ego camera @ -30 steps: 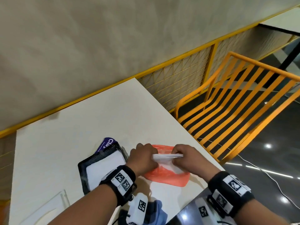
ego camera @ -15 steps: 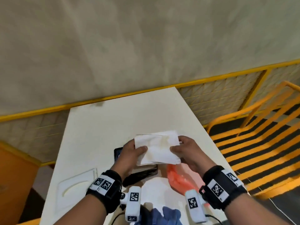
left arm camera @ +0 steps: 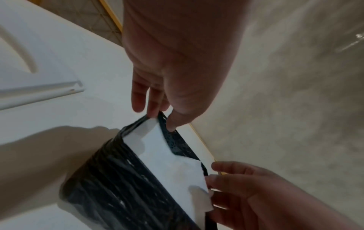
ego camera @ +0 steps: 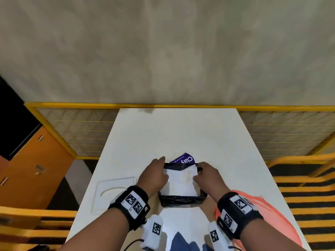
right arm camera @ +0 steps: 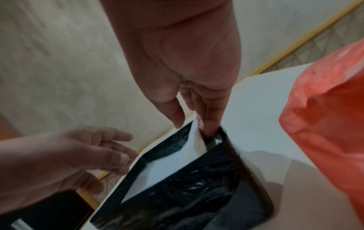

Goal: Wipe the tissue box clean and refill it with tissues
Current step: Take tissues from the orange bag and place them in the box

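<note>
left hand (ego camera: 154,173): thumb and fingers pinching the white paper (ego camera: 181,182) at its far-left corner
right hand (ego camera: 206,175): pinching the far-right corner
white paper: down inside the black tray (ego camera: 181,201)

A white table (ego camera: 181,134) stands with its far end against a plain beige wall (ego camera: 163,51), which fills the view above it, evenly lit and faintly mottled. Along the foot of the wall, just behind the table's far edge, runs a yellow rail (ego camera: 272,107). Below the rail, yellow-framed mesh panels (ego camera: 78,134) sit to either side of the table. Left of the table stands an orange cabinet (ego camera: 30,169) with a black panel (ego camera: 10,124) above it. Yellow slatted seats (ego camera: 301,189) flank the table on its right and at its near left. Dark floor (ego camera: 59,192) shows between the cabinet and the table and through the slats.
</note>
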Demonstrator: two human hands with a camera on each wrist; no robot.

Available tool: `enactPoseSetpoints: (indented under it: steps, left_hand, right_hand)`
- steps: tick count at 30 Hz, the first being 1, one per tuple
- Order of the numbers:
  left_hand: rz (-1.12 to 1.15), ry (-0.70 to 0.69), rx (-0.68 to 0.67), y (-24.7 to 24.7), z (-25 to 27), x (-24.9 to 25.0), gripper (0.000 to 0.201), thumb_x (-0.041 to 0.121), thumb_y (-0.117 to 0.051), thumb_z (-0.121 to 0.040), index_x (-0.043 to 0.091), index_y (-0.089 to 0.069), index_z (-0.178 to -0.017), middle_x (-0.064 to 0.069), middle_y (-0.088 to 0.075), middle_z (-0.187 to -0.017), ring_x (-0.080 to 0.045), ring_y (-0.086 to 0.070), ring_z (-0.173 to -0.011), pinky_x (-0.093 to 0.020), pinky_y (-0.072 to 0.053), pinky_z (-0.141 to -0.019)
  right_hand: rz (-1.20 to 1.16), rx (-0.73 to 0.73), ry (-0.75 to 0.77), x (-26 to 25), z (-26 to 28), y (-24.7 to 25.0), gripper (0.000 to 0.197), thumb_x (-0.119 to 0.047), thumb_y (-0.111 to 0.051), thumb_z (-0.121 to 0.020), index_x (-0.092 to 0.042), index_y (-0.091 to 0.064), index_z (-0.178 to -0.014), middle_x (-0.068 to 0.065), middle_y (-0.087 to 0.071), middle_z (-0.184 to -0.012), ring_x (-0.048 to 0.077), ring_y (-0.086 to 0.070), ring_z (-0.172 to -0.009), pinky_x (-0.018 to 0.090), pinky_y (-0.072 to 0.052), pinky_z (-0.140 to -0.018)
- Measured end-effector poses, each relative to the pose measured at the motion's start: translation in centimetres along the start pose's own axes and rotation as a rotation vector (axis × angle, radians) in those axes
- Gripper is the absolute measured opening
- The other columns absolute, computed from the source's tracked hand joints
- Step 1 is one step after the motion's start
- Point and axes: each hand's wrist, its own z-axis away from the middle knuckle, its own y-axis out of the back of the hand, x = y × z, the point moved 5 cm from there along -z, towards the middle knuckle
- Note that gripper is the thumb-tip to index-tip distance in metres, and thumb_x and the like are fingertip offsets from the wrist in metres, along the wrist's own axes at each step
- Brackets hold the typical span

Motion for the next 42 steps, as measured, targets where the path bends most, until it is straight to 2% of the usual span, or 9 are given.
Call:
enactPoseSetpoints:
  steps: [5,8,14,19,21,25,28,32,42]
  left_hand:
    - [-0.112,-0.277,-0.074,-1.7,-1.0,2.4,0.041,0.010,-0.053,-0.094,0.020,-0.062,-0.132,-0.009,-0.057,-0.122,-0.028,-0.058,-0.110,-0.038,-0.050,-0.092]
    - [-0.251,-0.287,-0.277,-4.6,-1.5,2.7,0.036,0.010,-0.050,-0.095,0.014,-0.067,-0.125,-0.015,-0.053,-0.131,-0.036,-0.056,-0.117,-0.041,-0.048,-0.095]
    - [-0.433,-0.218,-0.303,-7.6,-2.1,1.7,0.032,0.017,-0.045,-0.100,0.018,-0.069,-0.120,-0.017,-0.048,-0.125,-0.038,-0.050,-0.115,-0.044,-0.050,-0.092]
    - [-0.418,-0.210,-0.264,-7.5,-2.6,2.2,0.034,0.015,-0.046,-0.098,0.021,-0.065,-0.125,-0.014,-0.045,-0.129,-0.035,-0.046,-0.119,-0.043,-0.049,-0.095]
    - [-0.355,-0.218,-0.215,-6.8,-2.9,3.5,0.033,0.014,-0.050,-0.096,0.022,-0.064,-0.125,-0.009,-0.047,-0.127,-0.033,-0.046,-0.121,-0.040,-0.048,-0.094]
    - [-0.112,-0.456,-0.113,-6.5,-2.4,9.7,0.021,0.016,-0.053,-0.094,0.015,-0.069,-0.108,-0.004,-0.064,-0.109,-0.025,-0.060,-0.107,-0.035,-0.048,-0.088]
    - [-0.028,-0.678,-0.257,-8.5,-0.1,15.4,0.024,0.016,-0.053,-0.094,0.015,-0.071,-0.110,-0.004,-0.071,-0.108,-0.021,-0.063,-0.102,-0.033,-0.048,-0.089]
    - [-0.258,-0.799,-0.480,-13.7,2.3,19.9,0.033,0.020,-0.046,-0.094,0.023,-0.070,-0.117,-0.002,-0.072,-0.117,-0.025,-0.063,-0.106,-0.036,-0.050,-0.085]
    - [-0.591,-0.590,-0.604,-19.1,0.7,18.2,0.075,0.019,-0.062,-0.086,0.019,-0.029,-0.153,-0.007,-0.038,-0.155,-0.035,-0.061,-0.118,-0.039,-0.053,-0.091]
  right_hand:
    - [0.401,0.013,0.209,-1.8,0.5,-2.0,0.038,-0.014,-0.048,-0.087,-0.026,-0.059,-0.122,-0.001,-0.058,-0.118,0.024,-0.057,-0.108,0.034,-0.043,-0.085]
    - [0.831,-0.139,0.286,-1.7,0.9,-4.3,0.031,-0.019,-0.047,-0.087,-0.027,-0.062,-0.113,-0.001,-0.055,-0.117,0.024,-0.048,-0.117,0.056,-0.021,-0.102]
    - [0.912,-0.395,0.179,-0.4,0.6,-4.8,0.034,-0.021,-0.045,-0.087,-0.024,-0.061,-0.117,0.000,-0.050,-0.124,0.026,-0.041,-0.125,0.078,0.006,-0.099]
    - [0.481,-0.220,0.219,-0.8,1.2,-2.5,0.025,-0.019,-0.044,-0.089,-0.025,-0.065,-0.101,-0.002,-0.061,-0.108,0.021,-0.057,-0.105,0.057,-0.019,-0.111]
    - [0.177,-0.012,0.264,-0.3,2.8,0.4,0.021,-0.019,-0.048,-0.088,-0.024,-0.065,-0.099,-0.004,-0.063,-0.102,0.016,-0.059,-0.096,0.036,-0.044,-0.092]
    - [0.020,0.292,0.117,6.1,7.1,6.5,0.016,-0.012,-0.053,-0.087,-0.023,-0.061,-0.078,-0.010,-0.064,-0.076,0.003,-0.057,-0.072,0.025,-0.046,-0.067]
    - [0.200,0.244,-0.064,12.2,8.8,7.2,0.023,-0.013,-0.051,-0.088,-0.029,-0.058,-0.073,-0.008,-0.067,-0.077,0.007,-0.058,-0.072,0.026,-0.047,-0.067]
    - [0.440,0.117,-0.168,17.1,9.0,5.1,0.029,-0.019,-0.051,-0.085,-0.033,-0.064,-0.107,-0.010,-0.068,-0.109,0.011,-0.063,-0.096,0.026,-0.050,-0.081]
    - [0.324,-0.067,-0.186,18.4,10.5,5.5,0.073,-0.030,-0.057,-0.089,-0.035,-0.018,-0.151,-0.008,-0.037,-0.151,0.014,-0.035,-0.138,0.027,-0.025,-0.114]
